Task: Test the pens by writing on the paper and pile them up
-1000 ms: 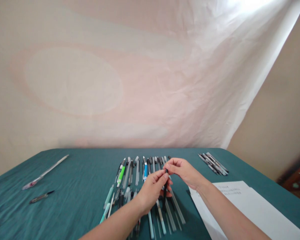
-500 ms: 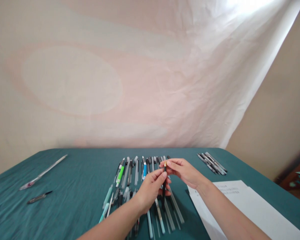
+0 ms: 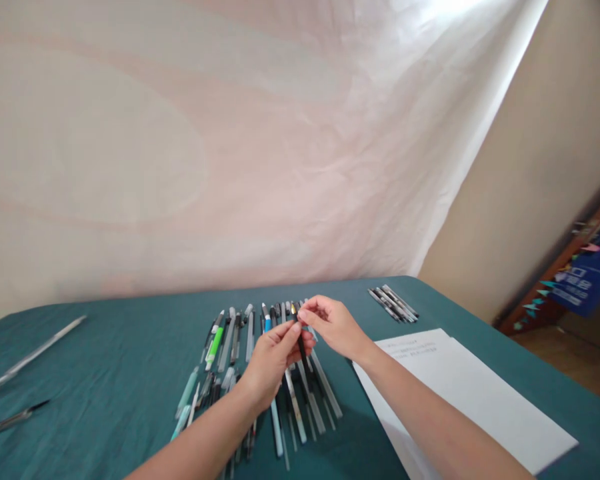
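Observation:
Both hands meet over a spread of several pens (image 3: pixel 240 347) laid in rows on a teal tablecloth (image 3: pixel 105 373). My left hand (image 3: pixel 270 363) pinches the barrel of a slim black pen (image 3: pixel 300 343) that stands nearly upright. My right hand (image 3: pixel 333 327) pinches the same pen near its upper end, where a gold-coloured tip shows. Among the pens below lie a green one (image 3: pixel 213 345) and a blue one (image 3: pixel 267 319).
A white printed sheet of paper (image 3: pixel 460 393) lies to the right of the pens. A small bundle of dark pens (image 3: pixel 394 303) sits at the far right. A long clear pen (image 3: pixel 30 357) and a short dark pen (image 3: pixel 13 419) lie at the left. A pale cloth hangs behind.
The view has swung to the right and tilted, so everything shifted left in the frame. The hands stay on the black pen; its gold tip, covered a second ago, now shows.

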Motion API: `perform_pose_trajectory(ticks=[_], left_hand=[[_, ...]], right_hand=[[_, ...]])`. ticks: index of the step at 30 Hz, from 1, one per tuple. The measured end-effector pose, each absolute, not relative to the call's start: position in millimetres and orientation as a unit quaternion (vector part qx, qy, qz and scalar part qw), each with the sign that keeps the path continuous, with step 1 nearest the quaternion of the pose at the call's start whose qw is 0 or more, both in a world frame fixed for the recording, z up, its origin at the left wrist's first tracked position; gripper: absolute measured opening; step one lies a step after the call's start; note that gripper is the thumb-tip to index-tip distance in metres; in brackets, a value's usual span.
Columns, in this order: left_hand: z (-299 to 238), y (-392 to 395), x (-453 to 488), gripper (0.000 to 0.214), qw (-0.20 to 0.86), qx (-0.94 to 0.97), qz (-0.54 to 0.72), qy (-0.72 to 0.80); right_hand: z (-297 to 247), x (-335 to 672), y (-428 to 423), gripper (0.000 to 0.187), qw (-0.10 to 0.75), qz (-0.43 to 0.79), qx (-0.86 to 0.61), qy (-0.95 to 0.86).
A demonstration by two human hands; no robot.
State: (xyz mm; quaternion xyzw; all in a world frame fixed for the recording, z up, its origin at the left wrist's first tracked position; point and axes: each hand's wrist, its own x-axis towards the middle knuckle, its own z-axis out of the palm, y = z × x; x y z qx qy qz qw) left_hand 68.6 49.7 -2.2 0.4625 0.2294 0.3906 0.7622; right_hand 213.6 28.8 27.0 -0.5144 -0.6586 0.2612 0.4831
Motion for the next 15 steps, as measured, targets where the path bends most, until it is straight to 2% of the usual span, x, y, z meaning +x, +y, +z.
perform_pose_trajectory(ticks=[2, 4, 7, 9, 15], left_hand=[[-3.9, 55.9, 68.8, 0.019, 0.776, 0.411, 0.411, 0.245], [-5.8, 61.1, 68.6, 0.016, 0.783, 0.369, 0.427, 0.259], [-7.0, 63.5, 68.5, 0.012, 0.795, 0.332, 0.437, 0.257], [-5.7, 60.6, 69.0, 0.012, 0.809, 0.316, 0.428, 0.252], [-0.9, 43.0, 74.5, 0.02, 0.841, 0.318, 0.381, 0.215]], right_hand=[[32.6, 214.9, 24.4, 0.02, 0.462, 0.166, -0.514, -0.704], [39.8, 216.4, 18.5, 0.026, 0.408, 0.101, -0.497, -0.759], [47.1, 216.6, 10.5, 0.037, 0.317, 0.088, -0.453, -0.828], [47.3, 214.5, 6.6, 0.039, 0.291, 0.099, -0.436, -0.846], [36.8, 214.4, -5.8, 0.029, 0.369, 0.124, -0.448, -0.805]])
